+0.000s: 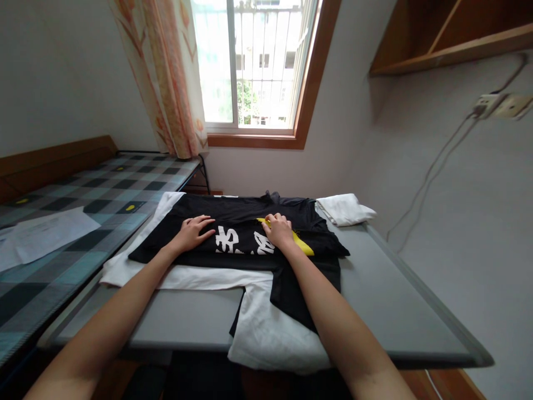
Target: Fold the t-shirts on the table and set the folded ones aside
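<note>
A black T-shirt (237, 210) with white lettering and a yellow print lies across the table, its near side folded over. My left hand (195, 232) rests flat on it, left of the lettering, with fingers apart. On the print, my right hand (278, 230) presses down with its fingers a little bent but spread, covering part of the yellow and white marks. Beneath the black shirt lies a white garment (266, 328); it shows along the left and near sides, and one part hangs over the table's front edge.
The grey table (400, 300) stands below a barred window (266, 66). A folded white cloth (345, 209) lies at its back right corner. To the left is a bed with a checked cover (83, 194) and paper sheets (50, 236). Cables (428, 172) hang down the right wall.
</note>
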Demonstrator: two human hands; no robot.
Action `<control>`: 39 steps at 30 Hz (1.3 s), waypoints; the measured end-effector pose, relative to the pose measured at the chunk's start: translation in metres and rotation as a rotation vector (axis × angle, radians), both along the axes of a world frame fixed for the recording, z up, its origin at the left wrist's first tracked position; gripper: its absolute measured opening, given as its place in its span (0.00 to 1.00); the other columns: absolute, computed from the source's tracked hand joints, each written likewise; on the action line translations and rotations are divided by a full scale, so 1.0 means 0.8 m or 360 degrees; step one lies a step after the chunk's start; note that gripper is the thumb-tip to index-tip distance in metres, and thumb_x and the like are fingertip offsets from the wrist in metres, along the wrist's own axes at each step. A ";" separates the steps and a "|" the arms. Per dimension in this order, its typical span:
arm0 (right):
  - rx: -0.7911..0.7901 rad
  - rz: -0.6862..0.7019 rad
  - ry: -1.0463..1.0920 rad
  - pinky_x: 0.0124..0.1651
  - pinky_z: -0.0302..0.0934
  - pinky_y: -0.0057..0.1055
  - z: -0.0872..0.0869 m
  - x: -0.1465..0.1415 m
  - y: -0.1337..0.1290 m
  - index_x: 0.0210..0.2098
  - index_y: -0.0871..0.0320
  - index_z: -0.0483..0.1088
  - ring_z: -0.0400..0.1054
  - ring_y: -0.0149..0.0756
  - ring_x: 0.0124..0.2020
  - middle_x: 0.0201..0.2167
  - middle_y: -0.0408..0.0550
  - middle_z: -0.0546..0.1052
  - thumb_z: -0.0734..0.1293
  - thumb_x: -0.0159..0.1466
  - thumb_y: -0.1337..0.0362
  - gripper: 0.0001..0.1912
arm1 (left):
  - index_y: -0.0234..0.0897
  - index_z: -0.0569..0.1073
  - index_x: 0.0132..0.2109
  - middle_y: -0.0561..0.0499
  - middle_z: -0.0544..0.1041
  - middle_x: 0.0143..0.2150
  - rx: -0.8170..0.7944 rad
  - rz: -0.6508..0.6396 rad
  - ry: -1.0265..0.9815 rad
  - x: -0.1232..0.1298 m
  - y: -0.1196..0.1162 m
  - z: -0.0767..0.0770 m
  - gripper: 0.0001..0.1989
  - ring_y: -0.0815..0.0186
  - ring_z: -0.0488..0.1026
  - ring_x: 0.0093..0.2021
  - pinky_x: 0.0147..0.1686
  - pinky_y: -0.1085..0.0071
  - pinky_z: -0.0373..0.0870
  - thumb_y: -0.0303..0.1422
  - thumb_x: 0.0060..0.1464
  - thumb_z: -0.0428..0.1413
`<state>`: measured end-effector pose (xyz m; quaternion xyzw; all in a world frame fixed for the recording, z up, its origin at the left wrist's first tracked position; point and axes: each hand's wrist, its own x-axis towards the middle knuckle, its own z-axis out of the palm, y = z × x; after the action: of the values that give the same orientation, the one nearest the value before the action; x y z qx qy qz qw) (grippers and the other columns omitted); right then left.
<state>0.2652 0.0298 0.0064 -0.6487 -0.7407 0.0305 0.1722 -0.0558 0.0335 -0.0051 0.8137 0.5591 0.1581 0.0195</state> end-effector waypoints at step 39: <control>-0.0255 -0.0285 0.0938 0.30 0.61 0.31 -0.016 0.246 -0.015 0.21 0.60 0.74 0.68 0.37 0.26 0.22 0.49 0.77 0.71 0.50 0.51 0.16 | 0.37 0.76 0.32 0.50 0.73 0.31 0.0363 -0.0930 -0.0033 0.085 -0.059 0.024 0.12 0.69 0.67 0.32 0.35 0.73 0.62 0.32 0.62 0.53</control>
<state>0.4617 0.0174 -0.0065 -0.6860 -0.5941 0.2602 0.3297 0.0125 -0.0134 0.0142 0.9352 0.2799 0.2159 -0.0216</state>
